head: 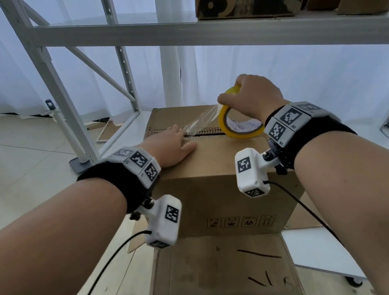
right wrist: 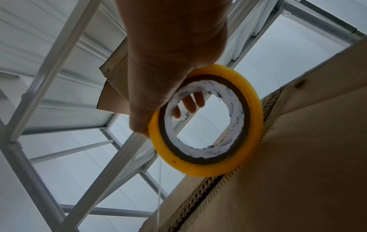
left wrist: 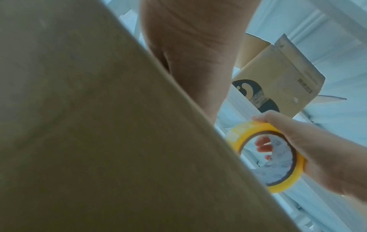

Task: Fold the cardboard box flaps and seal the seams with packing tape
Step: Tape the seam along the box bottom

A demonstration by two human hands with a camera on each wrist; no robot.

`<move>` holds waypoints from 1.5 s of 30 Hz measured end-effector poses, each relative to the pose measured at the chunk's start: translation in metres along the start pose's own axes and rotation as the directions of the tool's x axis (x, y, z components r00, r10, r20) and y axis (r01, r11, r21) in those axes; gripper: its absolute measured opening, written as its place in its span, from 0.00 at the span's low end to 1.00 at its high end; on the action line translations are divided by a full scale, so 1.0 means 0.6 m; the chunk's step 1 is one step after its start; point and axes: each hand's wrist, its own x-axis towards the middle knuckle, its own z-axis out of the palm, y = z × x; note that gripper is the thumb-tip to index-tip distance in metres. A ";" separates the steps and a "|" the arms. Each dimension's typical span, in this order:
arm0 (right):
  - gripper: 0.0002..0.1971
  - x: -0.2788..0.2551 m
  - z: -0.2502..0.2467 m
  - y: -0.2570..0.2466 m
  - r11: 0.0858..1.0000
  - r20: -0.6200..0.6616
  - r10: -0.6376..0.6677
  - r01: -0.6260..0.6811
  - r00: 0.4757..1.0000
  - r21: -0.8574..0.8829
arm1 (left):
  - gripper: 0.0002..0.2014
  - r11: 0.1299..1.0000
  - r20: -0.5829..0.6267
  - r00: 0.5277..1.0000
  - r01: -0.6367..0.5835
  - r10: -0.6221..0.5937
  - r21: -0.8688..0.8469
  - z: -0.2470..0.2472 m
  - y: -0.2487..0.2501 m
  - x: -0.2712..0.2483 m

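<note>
On box [head: 213, 159] seam: R fingers [right wrist: 190, 103] grip tape roll [head: 239, 126], L hand [head: 172, 147] flat.

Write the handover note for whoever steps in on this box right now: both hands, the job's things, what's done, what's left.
Left hand: flat on the cardboard box top, fingers pressing the free tape end onto the left end of the centre seam.
Right hand: grips the yellow tape roll, standing on edge on the seam, a clear strip stretched from it to the left hand.
Done: top flaps folded shut, tape started.
Left: run the roll along the seam, which is mostly bare, press it down, cut the tape. A flattened carton lies in front.
</note>
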 end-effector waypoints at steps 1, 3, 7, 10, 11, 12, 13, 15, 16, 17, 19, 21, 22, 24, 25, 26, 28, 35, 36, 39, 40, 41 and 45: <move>0.29 -0.002 0.000 0.004 0.999 -0.015 -0.015 0.016 1.000 0.043 | 0.36 1.000 0.000 1.000 0.010 -0.010 -0.028 0.004 0.012 0.002; 0.30 -0.010 0.002 0.019 0.984 -0.040 -0.033 0.040 0.999 0.171 | 0.37 0.997 -0.006 0.999 0.032 -0.032 -0.072 0.010 0.022 0.007; 0.33 -0.034 0.008 0.067 0.907 0.009 0.026 -0.027 1.000 0.421 | 0.38 0.994 -0.012 0.999 0.038 -0.040 -0.100 0.014 0.018 0.007; 0.26 -0.042 0.025 0.101 0.938 0.137 0.138 -0.174 0.981 0.301 | 0.37 0.995 -0.001 0.999 0.038 -0.038 -0.092 0.011 0.019 0.006; 0.22 -0.046 0.030 0.106 0.937 0.178 0.186 -0.229 0.966 0.263 | 0.37 0.995 0.003 0.999 0.036 -0.036 -0.089 0.011 0.020 0.007; 0.20 -0.051 0.035 0.108 0.926 0.209 0.225 -0.276 0.952 0.259 | 0.37 0.995 0.005 0.999 0.035 -0.035 -0.090 0.012 0.020 0.006; 0.19 -0.055 0.039 0.106 0.916 0.224 0.242 -0.299 0.944 0.268 | 0.37 0.995 0.006 0.999 0.038 -0.037 -0.094 0.012 0.019 0.005; 0.20 -0.062 0.042 0.097 0.910 0.220 0.259 -0.314 0.941 0.271 | 0.36 0.994 0.005 0.999 0.039 -0.039 -0.103 0.014 0.014 0.001; 0.24 -0.066 0.043 0.092 0.906 0.212 0.269 -0.321 0.940 0.275 | 0.36 0.994 0.002 0.999 0.035 -0.035 -0.107 0.014 0.013 -0.003; 0.28 -0.068 0.042 0.088 0.901 0.204 0.282 -0.332 0.938 0.281 | 0.36 0.993 0.001 1.000 0.030 -0.030 -0.110 0.013 0.010 -0.007; 0.33 -0.080 0.041 0.083 0.887 0.204 0.316 -0.365 0.927 0.283 | 0.36 0.993 -0.003 1.000 0.014 -0.014 -0.115 0.013 0.006 -0.016; 0.29 -0.097 0.037 0.078 0.882 0.211 0.339 -0.388 0.917 0.268 | 0.35 0.992 -0.011 1.000 -0.006 0.004 -0.129 0.012 0.002 -0.024; 0.28 -0.104 0.038 0.078 0.877 0.212 0.351 -0.400 0.912 0.266 | 0.34 0.990 -0.017 1.000 -0.012 0.010 -0.139 0.013 -0.001 -0.026; 0.31 -0.112 0.039 0.077 0.873 0.172 0.366 -0.402 0.915 0.278 | 0.33 0.988 -0.030 0.999 -0.017 0.013 -0.154 0.011 -0.001 -0.028; 0.34 -0.116 0.038 0.075 0.888 0.112 0.356 -0.373 0.928 0.270 | 0.32 0.987 -0.036 0.999 -0.016 0.011 -0.157 0.012 0.001 -0.028; 0.38 -0.119 0.035 0.069 0.913 0.035 0.320 -0.318 0.947 0.255 | 0.31 0.987 -0.043 0.999 -0.012 0.005 -0.162 0.012 0.004 -0.027; 0.41 -0.115 0.027 0.055 0.957 -0.092 0.174 -0.147 0.980 0.249 | 0.29 0.982 -0.059 0.998 0.003 -0.015 -0.189 0.014 0.009 -0.020; 0.28 -0.089 0.017 0.012 0.837 -0.080 0.150 -0.084 0.985 0.541 | 0.34 0.984 -0.050 0.998 0.032 -0.041 -0.173 0.021 0.007 -0.009; 0.29 -0.085 0.015 0.008 0.810 -0.079 0.184 -0.106 0.980 0.577 | 0.35 0.989 -0.033 0.999 0.025 -0.030 -0.144 0.022 0.006 -0.009; 0.33 -0.073 0.014 -0.004 0.809 -0.082 0.254 -0.165 0.964 0.564 | 0.36 0.995 0.004 1.000 0.022 -0.022 -0.102 0.023 0.002 -0.009; 0.32 -0.071 0.015 -0.005 0.817 -0.087 0.266 -0.176 0.960 0.549 | 0.36 0.995 0.008 1.000 0.017 -0.016 -0.099 0.024 0.001 -0.010; 0.31 -0.070 0.015 -0.006 0.827 -0.097 0.267 -0.176 0.959 0.534 | 0.37 0.995 0.009 1.000 0.010 -0.010 -0.097 0.026 0.000 -0.013; 0.32 -0.071 0.004 -0.016 0.887 -0.189 0.183 -0.079 0.965 0.454 | 0.38 0.994 0.007 1.000 -0.004 0.005 -0.110 0.031 -0.003 -0.023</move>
